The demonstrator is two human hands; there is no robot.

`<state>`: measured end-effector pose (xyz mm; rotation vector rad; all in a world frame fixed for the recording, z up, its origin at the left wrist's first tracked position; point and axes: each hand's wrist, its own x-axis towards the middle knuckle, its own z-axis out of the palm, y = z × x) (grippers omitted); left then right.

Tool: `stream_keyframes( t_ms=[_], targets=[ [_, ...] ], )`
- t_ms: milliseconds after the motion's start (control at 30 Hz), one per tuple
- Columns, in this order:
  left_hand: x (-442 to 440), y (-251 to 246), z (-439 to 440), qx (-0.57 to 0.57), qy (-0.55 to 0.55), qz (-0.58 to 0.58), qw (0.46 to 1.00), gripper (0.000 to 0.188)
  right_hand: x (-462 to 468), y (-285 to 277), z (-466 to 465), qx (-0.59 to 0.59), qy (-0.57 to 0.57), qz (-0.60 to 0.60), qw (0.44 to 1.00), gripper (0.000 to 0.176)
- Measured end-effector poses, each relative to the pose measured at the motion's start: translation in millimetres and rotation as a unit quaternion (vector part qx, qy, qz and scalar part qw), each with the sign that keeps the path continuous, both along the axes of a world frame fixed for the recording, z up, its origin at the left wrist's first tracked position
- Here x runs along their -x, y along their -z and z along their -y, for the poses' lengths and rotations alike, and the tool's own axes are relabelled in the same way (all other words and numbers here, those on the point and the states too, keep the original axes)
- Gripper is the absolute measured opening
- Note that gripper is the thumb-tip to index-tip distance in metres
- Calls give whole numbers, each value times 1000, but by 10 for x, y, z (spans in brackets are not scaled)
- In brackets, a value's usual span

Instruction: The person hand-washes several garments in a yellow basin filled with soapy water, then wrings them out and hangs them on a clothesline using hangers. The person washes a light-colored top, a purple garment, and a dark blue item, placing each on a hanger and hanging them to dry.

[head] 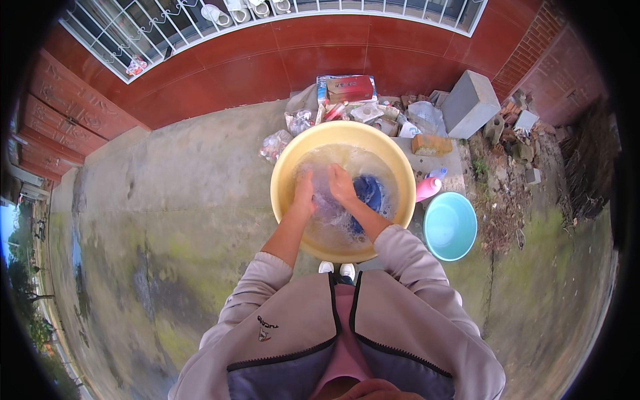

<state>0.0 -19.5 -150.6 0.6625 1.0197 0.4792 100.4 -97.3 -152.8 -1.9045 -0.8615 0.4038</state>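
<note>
A large yellow plastic basin [283, 165] of sudsy water stands before me. Both of my hands are inside it, at the water. My left hand [304, 192] is closed on a pale lavender cloth [326, 202], blurred and partly under the suds. Curled into a fist, my right hand [341, 183] grips the same cloth from the other side; its fingertips are hidden. A dark blue cloth [369, 192] floats half sunk to the right, partly behind my right wrist. Foam gathers near the basin's close side.
Right of the basin are a pink bottle [428, 188], a clear bluish bottle [438, 173] and a turquoise bucket [450, 227]. Behind it lie bagged rubbish [300, 121], a red box [350, 88], a brick [431, 145] and a grey block [470, 106] by a red wall [240, 70].
</note>
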Motion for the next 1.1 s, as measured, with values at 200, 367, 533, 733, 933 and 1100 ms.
stream_keyframes(
  t_ms=[200, 367, 533, 733, 933, 1100],
  targets=[
    [78, -398, 29, 69, -1, 187, 980, 33, 501, -973, 58, -42, -82, -13, 996, 37],
    [-141, -370, 33, 91, 51, 167, 980, 25, 128, -560, -24, 60, 20, 97, 993, 39],
    [88, -313, 29, 28, 167, 312, 935, 25, 452, -826, 115, -27, 5, 104, 994, 41],
    [-121, -420, 199, 94, 44, 129, 986, 27, 250, -903, 153, 28, 40, 65, 997, 34],
    [50, -637, 112, 2, 83, 68, 994, 31, 62, -689, 192, 81, 80, 140, 983, 38],
    [243, -132, -64, -369, 168, -223, 887, 55, -208, -543, 179, 67, 17, 334, 940, 34]
  ],
)
